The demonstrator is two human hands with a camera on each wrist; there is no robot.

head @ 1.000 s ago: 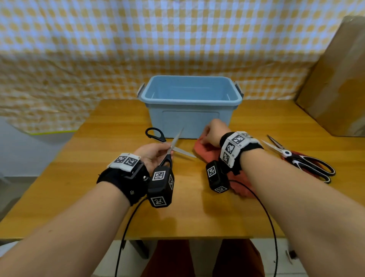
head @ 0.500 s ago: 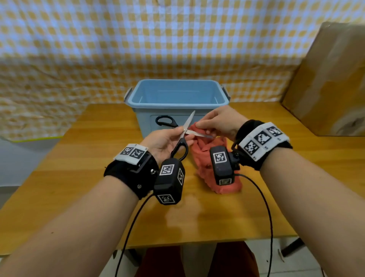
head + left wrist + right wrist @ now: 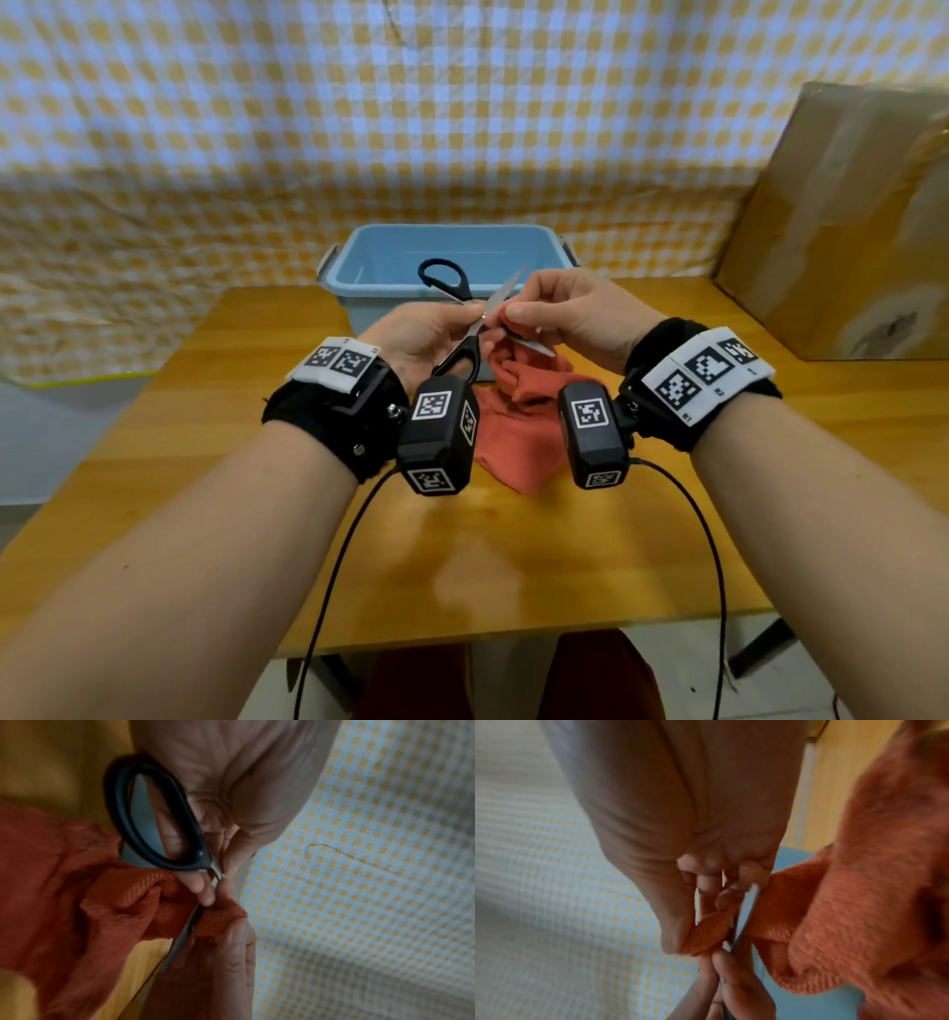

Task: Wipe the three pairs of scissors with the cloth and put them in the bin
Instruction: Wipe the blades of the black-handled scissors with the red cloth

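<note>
**A:** What have you got in each hand?

**B:** My left hand [image 3: 426, 336] pinches the black-handled scissors [image 3: 464, 329] near the pivot, thumb and fingers curled on the metal. That leaves both blades free, and the handles stick out on either side of my palm. The blades are spread open, 1 pointing toward 1 o'clock, the other toward 4 o'clock.

**A:** And the right?

**B:** My right hand [image 3: 570, 313] pinches a fold of the orange cloth [image 3: 518, 411] around the lower blade, close to the pivot. My thumb is on one side of the fold, but I can't tell how the other fingers sit. The rest of the cloth hangs down toward the wooden table [image 3: 513, 555] at 6 o'clock.

**A:** Why open the blades?

**B:** I'd say so each blade can be wiped on both faces. I expect to draw the fold from the pivot out to the tip, away from my left fingers.

**A:** Where's the bin?

**B:** The blue bin [image 3: 339, 280] stands at 12 o'clock, just behind my hands, open-topped. I see nothing inside it, so I judge this is pair 1 of 3. The other 2 pairs aren't in view right now.

**A:** Any risk?

**B:** The edge could snag the cloth or nick my thumb, so a light, even squeeze seems right.
</note>
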